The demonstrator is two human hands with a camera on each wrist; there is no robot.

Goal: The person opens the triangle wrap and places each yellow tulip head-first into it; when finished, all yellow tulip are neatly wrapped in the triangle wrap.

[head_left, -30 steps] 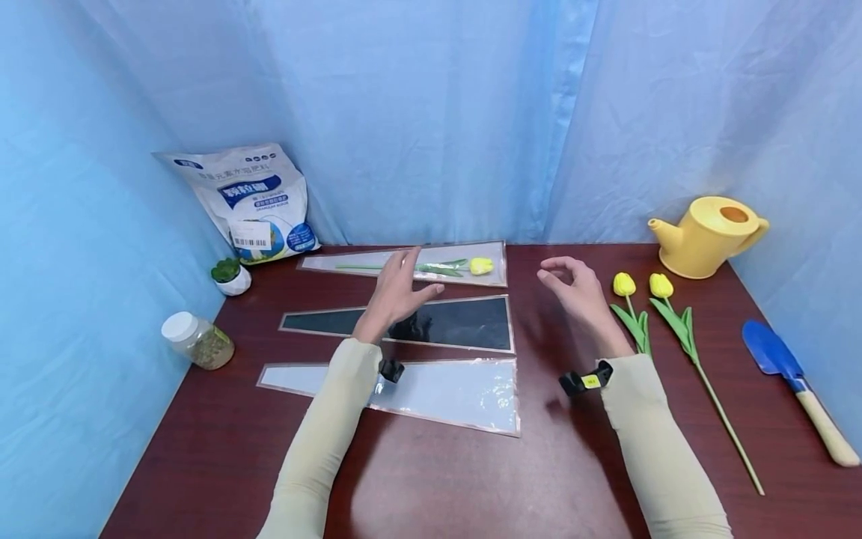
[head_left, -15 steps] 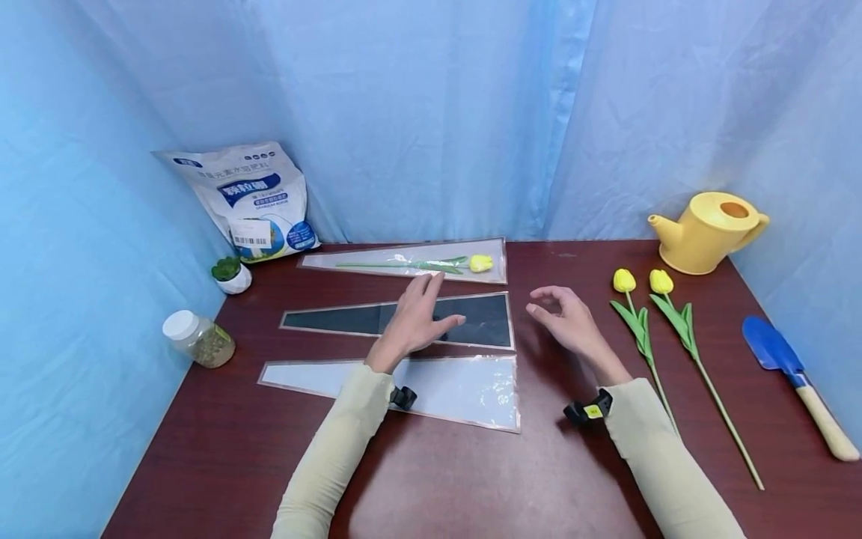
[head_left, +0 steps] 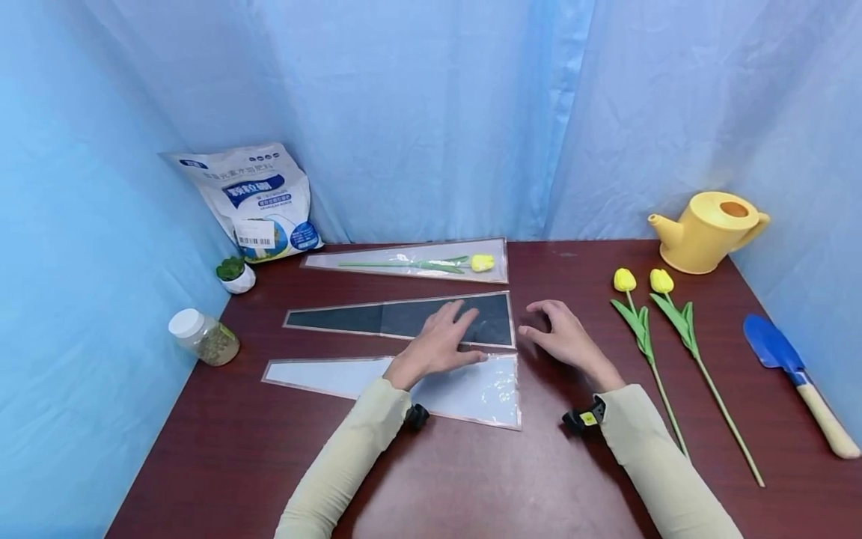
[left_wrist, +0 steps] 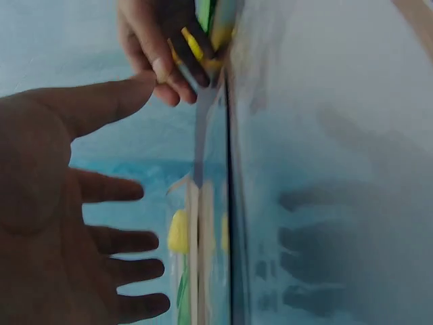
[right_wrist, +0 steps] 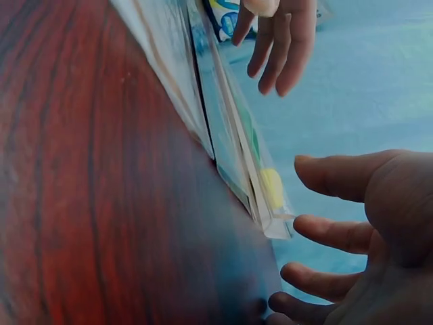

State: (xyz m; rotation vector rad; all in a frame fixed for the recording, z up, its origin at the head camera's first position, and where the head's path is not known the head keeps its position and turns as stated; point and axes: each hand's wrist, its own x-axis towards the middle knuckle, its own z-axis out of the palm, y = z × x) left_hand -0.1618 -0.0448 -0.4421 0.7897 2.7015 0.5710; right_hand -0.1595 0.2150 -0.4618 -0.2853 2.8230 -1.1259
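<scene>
My left hand [head_left: 438,340]: fingers spread flat and relaxed, grasping nothing, over the wide end of the middle sleeve [head_left: 404,320].
My right hand [head_left: 562,338]: loosely released, hovering above the table [head_left: 471,479] just right of that sleeve.
Sleeves: three, one holding a tulip [head_left: 471,263].
Loose tulips [head_left: 640,314]: two.

Left hand [head_left: 441,340] drawn back from far sleeve to middle sleeve [head_left: 404,320] — right hand [head_left: 562,337] lowered, nearer its wide end
</scene>
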